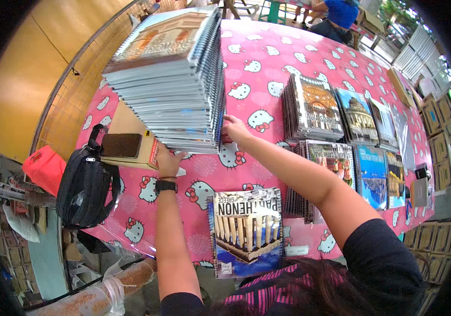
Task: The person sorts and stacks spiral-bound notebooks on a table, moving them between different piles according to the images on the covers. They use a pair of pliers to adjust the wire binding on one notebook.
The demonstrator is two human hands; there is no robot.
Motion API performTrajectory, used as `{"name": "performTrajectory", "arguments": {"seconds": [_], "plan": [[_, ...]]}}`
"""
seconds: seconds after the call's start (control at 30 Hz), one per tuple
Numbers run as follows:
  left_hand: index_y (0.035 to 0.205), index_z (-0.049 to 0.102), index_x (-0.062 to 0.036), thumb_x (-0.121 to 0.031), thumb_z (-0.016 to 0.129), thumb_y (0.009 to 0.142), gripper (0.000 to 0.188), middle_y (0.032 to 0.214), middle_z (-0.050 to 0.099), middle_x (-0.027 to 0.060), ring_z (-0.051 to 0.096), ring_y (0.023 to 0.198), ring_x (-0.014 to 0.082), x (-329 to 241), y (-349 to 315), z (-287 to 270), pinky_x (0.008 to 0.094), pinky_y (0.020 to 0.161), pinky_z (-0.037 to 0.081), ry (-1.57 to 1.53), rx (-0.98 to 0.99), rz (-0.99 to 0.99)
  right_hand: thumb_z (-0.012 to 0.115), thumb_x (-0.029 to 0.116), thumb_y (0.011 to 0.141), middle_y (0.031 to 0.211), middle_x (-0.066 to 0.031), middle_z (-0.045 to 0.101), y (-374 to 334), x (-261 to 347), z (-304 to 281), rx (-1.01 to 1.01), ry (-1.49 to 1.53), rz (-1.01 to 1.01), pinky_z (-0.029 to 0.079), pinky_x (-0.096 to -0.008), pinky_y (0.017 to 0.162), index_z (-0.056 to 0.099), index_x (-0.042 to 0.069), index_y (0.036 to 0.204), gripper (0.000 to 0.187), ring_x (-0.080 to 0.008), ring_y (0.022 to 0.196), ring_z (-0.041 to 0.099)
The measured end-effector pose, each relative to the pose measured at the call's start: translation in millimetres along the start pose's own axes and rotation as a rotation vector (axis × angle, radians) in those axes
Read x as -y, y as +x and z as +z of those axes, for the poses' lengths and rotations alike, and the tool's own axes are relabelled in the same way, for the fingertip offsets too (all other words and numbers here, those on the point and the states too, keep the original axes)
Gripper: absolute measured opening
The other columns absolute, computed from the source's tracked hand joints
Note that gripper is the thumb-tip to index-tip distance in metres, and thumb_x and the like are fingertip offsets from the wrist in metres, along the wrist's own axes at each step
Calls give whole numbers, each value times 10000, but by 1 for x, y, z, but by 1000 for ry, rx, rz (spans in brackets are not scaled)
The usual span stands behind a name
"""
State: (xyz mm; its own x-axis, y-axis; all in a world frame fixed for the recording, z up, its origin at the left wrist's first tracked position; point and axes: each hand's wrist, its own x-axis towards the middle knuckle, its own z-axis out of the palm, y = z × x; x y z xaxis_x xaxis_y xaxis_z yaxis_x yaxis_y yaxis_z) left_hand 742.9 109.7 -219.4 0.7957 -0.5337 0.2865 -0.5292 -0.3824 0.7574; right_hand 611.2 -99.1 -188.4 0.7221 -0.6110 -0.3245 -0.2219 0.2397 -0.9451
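A tall stack of spiral-bound notebooks [183, 105] with a photo cover on top stands at the far left of the table. My left hand [170, 162] grips its near lower edge, beside a cardboard box [130, 118]; some of its fingers are hidden. At the stack's lower right side, my right hand [236, 130] holds the wire-bound edge, its fingertips partly out of sight. One spiral notebook [247, 231] with a columned temple on its cover lies apart, upside down to me, at the table's near edge.
Shorter notebook piles [315, 108] and rows of picture-covered notebooks [373, 174] fill the right side of the pink patterned table [257, 68]. A dark phone [122, 145] rests on the cardboard box. A black bag [85, 179] sits at the left edge. Another person [338, 16] is far behind.
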Motion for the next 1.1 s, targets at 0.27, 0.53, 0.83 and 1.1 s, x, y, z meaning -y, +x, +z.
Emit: {"name": "performTrajectory", "arguments": {"seconds": [0.27, 0.53, 0.83, 1.1], "plan": [[1007, 394, 10, 11, 745, 573, 558, 940, 585, 190, 573, 865, 319, -33, -28, -10, 357, 741, 457, -52, -108, 58, 394, 88, 800, 828, -75, 579, -37, 13, 9, 40, 212, 145, 453, -360, 559, 511, 99, 1132, 352, -182, 665, 550], [1163, 361, 25, 17, 682, 624, 627, 1113, 512, 233, 514, 1009, 362, -35, -43, -1, 413, 823, 428, -233, -81, 45, 367, 398, 906, 968, -61, 567, -64, 32, 3, 13, 255, 191, 386, -469, 797, 503, 129, 1115, 367, -208, 880, 520], [1120, 388, 51, -109, 823, 483, 787, 1016, 500, 237, 463, 947, 410, -55, -35, 11, 430, 839, 392, 78, -209, -35, 385, 496, 879, 940, -72, 576, -49, 44, 6, 89, 387, 147, 402, -340, 766, 550, 83, 1035, 471, -179, 762, 505], [1239, 320, 46, -97, 842, 455, 952, 1119, 497, 191, 542, 914, 274, -45, -2, 18, 294, 691, 502, -1, -200, -96, 400, 402, 905, 1005, -119, 603, -30, 69, 16, 135, 556, 141, 445, -371, 838, 502, 3, 1095, 454, -222, 869, 592]]}}
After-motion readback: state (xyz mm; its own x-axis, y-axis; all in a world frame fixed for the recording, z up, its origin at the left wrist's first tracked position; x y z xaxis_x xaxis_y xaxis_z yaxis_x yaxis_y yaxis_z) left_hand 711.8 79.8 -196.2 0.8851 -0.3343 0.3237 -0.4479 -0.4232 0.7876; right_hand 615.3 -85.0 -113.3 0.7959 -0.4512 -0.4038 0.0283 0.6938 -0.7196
